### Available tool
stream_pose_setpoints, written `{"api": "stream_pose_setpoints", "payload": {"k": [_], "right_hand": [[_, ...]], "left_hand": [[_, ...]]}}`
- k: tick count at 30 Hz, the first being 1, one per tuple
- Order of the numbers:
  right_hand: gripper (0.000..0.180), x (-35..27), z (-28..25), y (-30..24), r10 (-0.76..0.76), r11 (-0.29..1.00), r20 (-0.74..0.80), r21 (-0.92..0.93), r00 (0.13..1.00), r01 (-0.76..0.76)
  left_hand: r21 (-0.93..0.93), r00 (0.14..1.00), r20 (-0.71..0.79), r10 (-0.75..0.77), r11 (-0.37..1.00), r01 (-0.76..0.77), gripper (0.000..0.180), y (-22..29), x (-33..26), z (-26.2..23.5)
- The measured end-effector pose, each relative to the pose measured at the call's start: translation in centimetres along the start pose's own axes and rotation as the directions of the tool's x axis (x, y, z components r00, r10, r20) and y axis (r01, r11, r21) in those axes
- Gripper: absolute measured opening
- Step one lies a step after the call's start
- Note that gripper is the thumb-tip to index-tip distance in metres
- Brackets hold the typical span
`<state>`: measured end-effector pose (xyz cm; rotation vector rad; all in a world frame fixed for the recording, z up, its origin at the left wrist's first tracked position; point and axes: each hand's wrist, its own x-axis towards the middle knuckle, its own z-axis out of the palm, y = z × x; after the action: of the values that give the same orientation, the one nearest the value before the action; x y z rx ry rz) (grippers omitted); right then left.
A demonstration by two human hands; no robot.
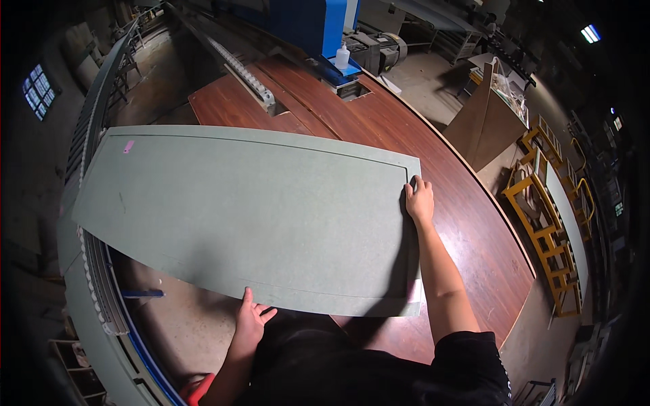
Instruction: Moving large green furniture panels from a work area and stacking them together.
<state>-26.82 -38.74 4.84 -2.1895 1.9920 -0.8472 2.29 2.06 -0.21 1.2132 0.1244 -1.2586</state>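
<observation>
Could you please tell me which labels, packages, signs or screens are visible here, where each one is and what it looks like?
Sticker: small pink rectangle, far left corner of the grey-green panel that both hands hold.
Bottle: small, translucent white, upright on the blue machine beyond the brown table.
No signs or screens can be made out.

We're getting one view only: head-worn fisheye, left of the pair, looking steeply down and forward over the person's chest. It's sitting close above the work; the grey-green panel [250, 216] is filling the frame centre, and the brown table [474, 223] is running off to the upper middle. We're seeing both forearms coming in from the lower edge, left hand [249, 321] at the panel's near edge, right hand [420, 199] at its right end. Straight edges are bowing toward the rim, and the corners are going dark. The workshop floor and yellow racks [552, 237] are curving off to the right. No second view is sharing the scene.
</observation>
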Motion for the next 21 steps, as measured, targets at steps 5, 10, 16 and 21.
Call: {"api": "stream_pose_setpoints", "payload": {"k": [5,10,16,21], "right_hand": [[0.041,-0.2,0.0,-0.4,-0.012,1.0,0.001,0.025,1.0,0.012],[0.044,-0.3,0.3,-0.1,-0.055,0.998,0.001,-0.03,0.998,0.055],[0.06,-1.4,0.6,-4.8,0.019,0.949,-0.063,-0.313,0.998,-0.038],[0.056,-2.2,6.4,-16.9,-0.374,0.921,-0.157,0.051,0.914,0.385]], "left_hand": [[-0.127,0.989,-0.125,0.082,0.987,-0.098,0.059,-0.9,-0.3,-3.7],[-0.242,0.968,-0.201,0.153,0.949,-0.2,0.062,1.4,-0.9,-7.1],[-0.309,0.903,-0.343,0.259,0.877,-0.369,0.064,9.1,1.3,-14.0],[-0.377,0.901,-0.294,0.318,0.828,-0.415,0.068,17.1,4.8,-18.8]]}}
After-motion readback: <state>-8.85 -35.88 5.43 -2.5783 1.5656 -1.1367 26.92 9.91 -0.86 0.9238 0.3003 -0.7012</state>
